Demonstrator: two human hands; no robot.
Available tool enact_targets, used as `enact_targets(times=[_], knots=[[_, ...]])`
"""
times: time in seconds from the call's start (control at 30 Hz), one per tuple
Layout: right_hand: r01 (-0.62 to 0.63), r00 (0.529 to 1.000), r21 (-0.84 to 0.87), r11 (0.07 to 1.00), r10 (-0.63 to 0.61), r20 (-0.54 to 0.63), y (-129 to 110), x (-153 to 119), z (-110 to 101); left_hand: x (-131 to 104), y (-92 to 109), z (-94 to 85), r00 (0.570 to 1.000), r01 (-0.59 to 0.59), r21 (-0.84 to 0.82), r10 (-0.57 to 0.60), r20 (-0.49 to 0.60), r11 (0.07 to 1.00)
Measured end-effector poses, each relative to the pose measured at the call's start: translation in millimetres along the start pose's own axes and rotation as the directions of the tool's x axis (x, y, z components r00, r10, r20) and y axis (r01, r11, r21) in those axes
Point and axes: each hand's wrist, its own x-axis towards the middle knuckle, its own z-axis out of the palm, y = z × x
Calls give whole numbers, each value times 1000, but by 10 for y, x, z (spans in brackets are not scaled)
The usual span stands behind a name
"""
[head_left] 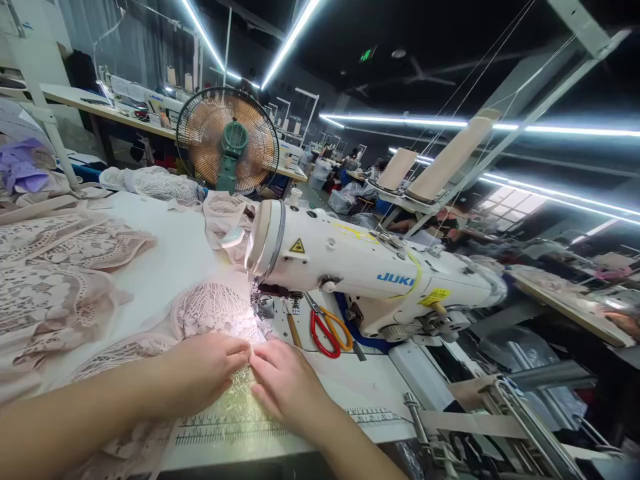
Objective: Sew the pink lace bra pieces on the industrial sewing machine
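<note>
A pale pink lace bra (213, 310) lies on the white table at the needle end of a white sewing machine (345, 250). My left hand (205, 373) pinches the edge of its fabric with closed fingers, just in front of the presser foot. Right beside it, my right hand (285, 380) grips the same edge, fingertips nearly touching those of my left. The cup rises behind both hands, under the machine's lamp. Part of the held edge is hidden by my fingers.
Scissors (327, 333) with red and orange handles lie beneath the machine arm. More lace pieces (55, 287) are piled at the left. A fan (233, 140) stands behind the table, and thread cones (450, 160) stand at upper right.
</note>
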Motion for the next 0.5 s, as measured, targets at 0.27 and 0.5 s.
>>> enact_targets(times=[0.27, 0.5], knots=[[-47, 997, -9, 999, 46, -54, -57, -203, 58, -119, 1, 297, 993, -18, 156, 36, -115, 988], [-59, 993, -30, 998, 56, -100, -69, -157, 106, -35, -227, 139, 983, -133, 63, 140, -118, 989]])
